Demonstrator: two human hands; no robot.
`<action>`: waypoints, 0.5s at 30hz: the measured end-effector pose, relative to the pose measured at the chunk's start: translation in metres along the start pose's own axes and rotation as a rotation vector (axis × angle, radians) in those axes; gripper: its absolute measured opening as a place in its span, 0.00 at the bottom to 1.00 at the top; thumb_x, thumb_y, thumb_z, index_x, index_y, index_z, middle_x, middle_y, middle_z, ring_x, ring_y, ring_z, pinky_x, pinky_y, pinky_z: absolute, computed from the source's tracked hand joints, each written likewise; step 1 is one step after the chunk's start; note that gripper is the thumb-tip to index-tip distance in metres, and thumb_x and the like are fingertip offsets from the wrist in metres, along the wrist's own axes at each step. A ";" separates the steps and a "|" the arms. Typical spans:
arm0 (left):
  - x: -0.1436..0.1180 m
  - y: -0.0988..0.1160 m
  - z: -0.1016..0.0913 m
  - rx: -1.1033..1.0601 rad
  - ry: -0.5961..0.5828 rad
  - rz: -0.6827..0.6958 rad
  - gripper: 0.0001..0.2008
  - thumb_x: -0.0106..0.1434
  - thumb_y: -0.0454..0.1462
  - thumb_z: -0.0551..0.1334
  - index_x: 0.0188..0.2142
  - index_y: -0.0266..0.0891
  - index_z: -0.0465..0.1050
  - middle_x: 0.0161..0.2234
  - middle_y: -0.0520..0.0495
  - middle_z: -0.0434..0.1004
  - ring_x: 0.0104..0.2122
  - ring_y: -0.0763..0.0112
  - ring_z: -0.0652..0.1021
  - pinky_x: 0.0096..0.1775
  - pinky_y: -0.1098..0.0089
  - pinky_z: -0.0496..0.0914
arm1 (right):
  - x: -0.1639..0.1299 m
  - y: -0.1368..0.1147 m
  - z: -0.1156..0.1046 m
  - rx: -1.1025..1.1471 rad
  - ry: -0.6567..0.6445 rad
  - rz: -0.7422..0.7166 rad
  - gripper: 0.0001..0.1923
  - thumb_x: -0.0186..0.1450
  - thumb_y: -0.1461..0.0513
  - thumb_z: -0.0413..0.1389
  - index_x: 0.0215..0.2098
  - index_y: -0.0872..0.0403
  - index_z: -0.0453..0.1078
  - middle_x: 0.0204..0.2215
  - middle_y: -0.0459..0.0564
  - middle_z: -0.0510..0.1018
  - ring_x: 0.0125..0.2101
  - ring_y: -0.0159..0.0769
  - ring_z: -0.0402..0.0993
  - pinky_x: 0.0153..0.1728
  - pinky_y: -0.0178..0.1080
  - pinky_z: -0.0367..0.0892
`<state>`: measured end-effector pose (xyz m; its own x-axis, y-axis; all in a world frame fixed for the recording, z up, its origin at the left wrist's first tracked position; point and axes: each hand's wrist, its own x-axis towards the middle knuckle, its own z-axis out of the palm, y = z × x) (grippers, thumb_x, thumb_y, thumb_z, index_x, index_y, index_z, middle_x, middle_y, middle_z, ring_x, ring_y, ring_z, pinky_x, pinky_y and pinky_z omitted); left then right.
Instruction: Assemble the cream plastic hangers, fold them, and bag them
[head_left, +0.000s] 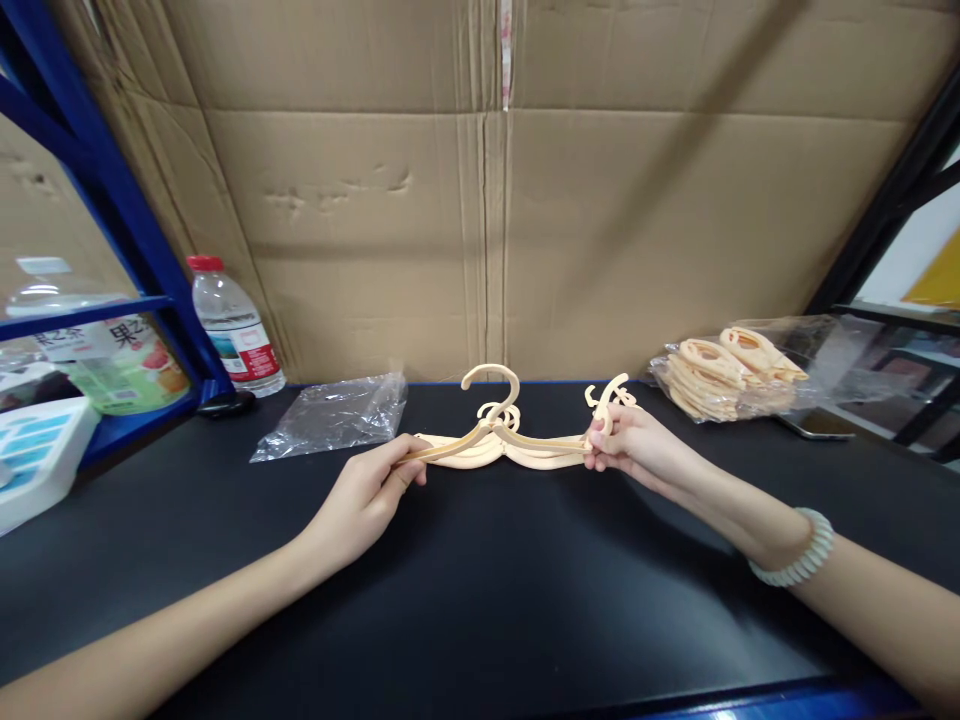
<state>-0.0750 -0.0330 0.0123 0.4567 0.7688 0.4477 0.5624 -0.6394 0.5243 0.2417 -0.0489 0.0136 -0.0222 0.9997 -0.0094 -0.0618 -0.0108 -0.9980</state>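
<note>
A cream plastic clothes hanger (491, 374) is held up by its two arm ends, its hook pointing upward. My left hand (379, 484) pinches the left end between thumb and fingers. At the right end, my right hand (628, 445) is closed on the hanger, and a small curved cream piece (613, 393) rises from between its fingers. Whether that piece joins the hanger I cannot tell. Just behind lie more cream hangers (504, 461), stacked with their hooks together. Other small cream hook-shaped pieces (622, 397) show behind my right hand, partly hidden by it.
A crumpled clear plastic bag (337, 412) lies at the left. Behind it stands a red-capped water bottle (234, 330) by a blue frame. At the right, a clear bag of cream hanger parts (724, 375) rests near a phone (816, 424). Cardboard (360, 230) walls off the back.
</note>
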 end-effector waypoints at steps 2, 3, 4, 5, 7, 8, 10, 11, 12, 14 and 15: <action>0.000 0.000 0.000 0.002 0.000 0.001 0.13 0.66 0.39 0.50 0.31 0.38 0.69 0.27 0.51 0.72 0.25 0.72 0.70 0.30 0.73 0.64 | -0.001 -0.001 0.001 0.000 0.012 -0.013 0.13 0.45 0.67 0.61 0.21 0.53 0.60 0.17 0.43 0.73 0.20 0.32 0.71 0.22 0.34 0.66; 0.000 0.001 -0.001 0.002 -0.001 0.001 0.13 0.66 0.39 0.50 0.31 0.39 0.69 0.27 0.51 0.72 0.25 0.72 0.70 0.30 0.73 0.64 | -0.002 -0.002 0.001 -0.002 0.015 -0.017 0.13 0.45 0.67 0.62 0.21 0.53 0.60 0.17 0.44 0.73 0.20 0.32 0.71 0.22 0.35 0.66; 0.000 0.001 -0.001 0.003 -0.001 0.001 0.13 0.66 0.39 0.50 0.31 0.39 0.69 0.27 0.51 0.72 0.25 0.72 0.70 0.30 0.73 0.64 | -0.003 -0.004 0.002 -0.006 0.015 -0.018 0.13 0.45 0.66 0.62 0.21 0.53 0.60 0.17 0.44 0.73 0.20 0.32 0.71 0.22 0.35 0.66; 0.000 0.001 -0.001 0.004 -0.001 0.002 0.13 0.66 0.39 0.49 0.31 0.39 0.69 0.26 0.51 0.72 0.25 0.72 0.70 0.30 0.73 0.64 | -0.004 -0.005 0.002 -0.010 0.013 -0.018 0.13 0.45 0.66 0.62 0.21 0.53 0.60 0.17 0.44 0.73 0.20 0.32 0.71 0.22 0.35 0.66; -0.001 0.002 -0.002 0.011 -0.002 0.004 0.13 0.66 0.39 0.49 0.31 0.39 0.68 0.26 0.51 0.71 0.26 0.72 0.70 0.31 0.73 0.64 | -0.006 -0.007 0.003 -0.015 0.013 -0.020 0.13 0.45 0.66 0.62 0.22 0.53 0.60 0.17 0.45 0.73 0.20 0.32 0.71 0.22 0.34 0.66; -0.001 0.002 -0.002 0.015 -0.003 0.005 0.13 0.66 0.39 0.49 0.30 0.39 0.68 0.26 0.51 0.71 0.26 0.72 0.70 0.31 0.73 0.64 | -0.006 -0.007 0.004 -0.016 0.014 -0.021 0.13 0.46 0.66 0.63 0.22 0.53 0.60 0.17 0.45 0.73 0.20 0.32 0.71 0.22 0.35 0.66; 0.000 0.002 -0.002 0.023 -0.001 0.005 0.13 0.66 0.39 0.49 0.29 0.39 0.67 0.26 0.52 0.71 0.26 0.72 0.70 0.31 0.73 0.64 | -0.007 -0.008 0.004 -0.013 0.017 -0.025 0.13 0.46 0.65 0.63 0.22 0.53 0.60 0.17 0.46 0.73 0.20 0.32 0.71 0.23 0.35 0.67; 0.000 0.002 -0.002 0.026 0.000 0.005 0.13 0.66 0.39 0.49 0.29 0.39 0.67 0.26 0.52 0.71 0.26 0.72 0.70 0.31 0.73 0.64 | -0.006 -0.007 0.004 -0.012 0.018 -0.026 0.14 0.46 0.65 0.63 0.22 0.53 0.60 0.17 0.46 0.73 0.20 0.32 0.72 0.23 0.35 0.68; 0.000 0.002 -0.002 0.027 0.001 0.005 0.13 0.66 0.39 0.49 0.29 0.39 0.67 0.26 0.52 0.70 0.26 0.72 0.70 0.31 0.73 0.63 | -0.006 -0.007 0.004 -0.011 0.021 -0.025 0.14 0.46 0.65 0.63 0.21 0.54 0.60 0.17 0.46 0.73 0.20 0.32 0.72 0.23 0.36 0.68; 0.000 0.002 -0.002 0.025 0.003 0.006 0.12 0.66 0.38 0.49 0.30 0.39 0.67 0.25 0.52 0.70 0.26 0.72 0.69 0.31 0.73 0.63 | -0.006 -0.006 0.005 -0.008 0.031 -0.023 0.13 0.46 0.66 0.63 0.21 0.54 0.60 0.16 0.46 0.73 0.20 0.32 0.71 0.23 0.36 0.68; 0.000 0.002 -0.002 0.025 0.004 0.006 0.12 0.66 0.38 0.49 0.30 0.39 0.68 0.25 0.52 0.69 0.25 0.72 0.69 0.31 0.73 0.63 | -0.005 -0.005 0.005 -0.002 0.043 -0.027 0.13 0.45 0.66 0.62 0.21 0.54 0.60 0.16 0.45 0.72 0.19 0.32 0.71 0.22 0.36 0.68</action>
<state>-0.0749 -0.0340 0.0148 0.4574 0.7650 0.4534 0.5767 -0.6433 0.5036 0.2369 -0.0543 0.0188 0.0224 0.9996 0.0152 -0.0597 0.0165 -0.9981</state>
